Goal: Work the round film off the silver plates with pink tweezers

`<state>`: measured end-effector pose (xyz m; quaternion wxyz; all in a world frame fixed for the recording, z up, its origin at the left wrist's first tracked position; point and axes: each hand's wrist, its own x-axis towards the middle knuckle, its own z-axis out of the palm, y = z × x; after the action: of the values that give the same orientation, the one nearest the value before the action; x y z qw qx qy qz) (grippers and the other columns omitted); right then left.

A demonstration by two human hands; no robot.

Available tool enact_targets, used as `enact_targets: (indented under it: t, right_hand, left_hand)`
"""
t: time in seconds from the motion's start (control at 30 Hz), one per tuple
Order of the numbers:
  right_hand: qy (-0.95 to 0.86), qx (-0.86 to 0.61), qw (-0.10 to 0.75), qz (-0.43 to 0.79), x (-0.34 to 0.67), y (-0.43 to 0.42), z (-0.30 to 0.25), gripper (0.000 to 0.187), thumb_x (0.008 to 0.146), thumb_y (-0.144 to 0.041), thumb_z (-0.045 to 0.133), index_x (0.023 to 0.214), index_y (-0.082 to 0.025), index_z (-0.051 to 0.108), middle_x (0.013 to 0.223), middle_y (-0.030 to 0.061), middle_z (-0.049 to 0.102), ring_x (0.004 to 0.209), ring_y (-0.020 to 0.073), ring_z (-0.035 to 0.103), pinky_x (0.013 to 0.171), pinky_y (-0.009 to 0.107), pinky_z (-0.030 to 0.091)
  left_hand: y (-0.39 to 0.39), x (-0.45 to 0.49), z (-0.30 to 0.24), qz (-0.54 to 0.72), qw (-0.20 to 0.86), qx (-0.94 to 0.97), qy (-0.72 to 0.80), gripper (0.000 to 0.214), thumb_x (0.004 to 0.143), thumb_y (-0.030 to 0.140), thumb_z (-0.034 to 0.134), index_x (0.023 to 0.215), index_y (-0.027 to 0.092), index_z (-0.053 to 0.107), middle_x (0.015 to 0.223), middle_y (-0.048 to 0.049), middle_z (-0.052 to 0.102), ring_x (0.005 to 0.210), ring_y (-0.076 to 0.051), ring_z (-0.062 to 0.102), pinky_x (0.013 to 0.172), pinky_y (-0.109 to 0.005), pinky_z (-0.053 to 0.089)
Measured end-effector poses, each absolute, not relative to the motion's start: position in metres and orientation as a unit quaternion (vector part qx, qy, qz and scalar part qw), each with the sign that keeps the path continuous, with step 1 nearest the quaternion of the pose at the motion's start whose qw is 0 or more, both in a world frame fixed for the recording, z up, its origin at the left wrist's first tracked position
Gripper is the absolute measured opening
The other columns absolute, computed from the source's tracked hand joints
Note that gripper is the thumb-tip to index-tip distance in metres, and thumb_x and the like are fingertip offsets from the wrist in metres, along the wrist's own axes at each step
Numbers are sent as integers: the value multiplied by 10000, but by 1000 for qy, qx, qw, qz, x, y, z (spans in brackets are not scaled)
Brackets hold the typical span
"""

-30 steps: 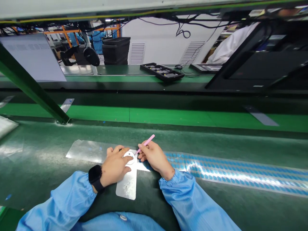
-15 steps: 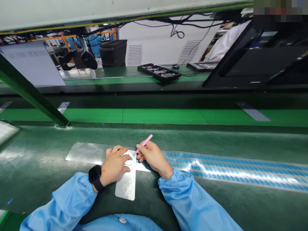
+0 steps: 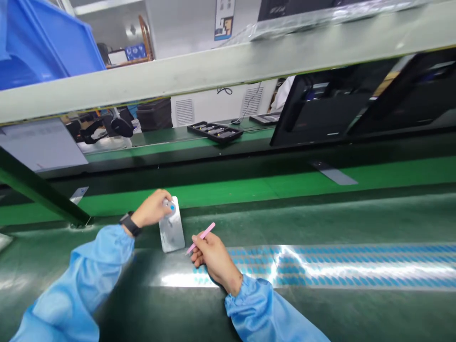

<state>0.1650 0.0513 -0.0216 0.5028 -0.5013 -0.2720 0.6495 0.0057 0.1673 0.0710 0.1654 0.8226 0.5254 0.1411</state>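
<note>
My left hand [image 3: 153,209] grips the upper end of a flat silver plate [image 3: 173,235] with rounded corners. A blue round sticker [image 3: 172,207] shows on the plate by the fingertips. The plate lies between the bench and the green belt [image 3: 231,192]; whether it touches the surface I cannot tell. Pinched in my right hand [image 3: 215,259] are pink tweezers [image 3: 207,231], tips pointing down and left, close to the plate's lower right corner. Under and beside that hand, a clear strip of blue round stickers [image 3: 338,268] runs along the bench to the right.
Another flat plate [image 3: 335,174] lies across the belt at right, and a smaller one [image 3: 79,194] is behind the green post [image 3: 46,192]. Beyond the belt are a black tray [image 3: 215,132] and dark monitors [image 3: 320,114]. A pale beam [image 3: 213,71] crosses above; a blue bin [image 3: 53,42] sits upper left.
My left hand has carried the plate away from me, from the bench towards the belt. My right hand still holds the tweezers over the sticker strip. The view has tilted up.
</note>
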Motion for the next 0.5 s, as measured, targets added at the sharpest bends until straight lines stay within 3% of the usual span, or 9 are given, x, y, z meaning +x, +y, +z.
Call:
enact_targets:
  t: [0.23,0.37,0.5]
  right_hand:
    - [-265,-494,480,675,164,53,-20,395,686,-546,636,713,-197,453,408,-70,508,313,99,512,290,168,351]
    - [-263,-505,477,670,163,55,-17,358,733,-529,586,699,-200,449,430,-74,505,302,92,499,282,172,360]
    - [-270,-507,481,662,166,55,-19,355,735,-525,575,664,-196,459,465,-59,512,317,100,509,287,189,367]
  left_hand:
    - [249,16,105,196,70,793,573,106,660,104,523,700,202,527,810,-38,590,898,-236,567,834,-338,436]
    - [205,28,87,188,96,826,522,81,732,139,483,717,193,541,759,-10,624,740,-168,579,742,-284,460]
    - [120,38,90,203,136,883,400,127,764,140,471,762,197,585,773,-6,646,753,-144,581,747,-256,464]
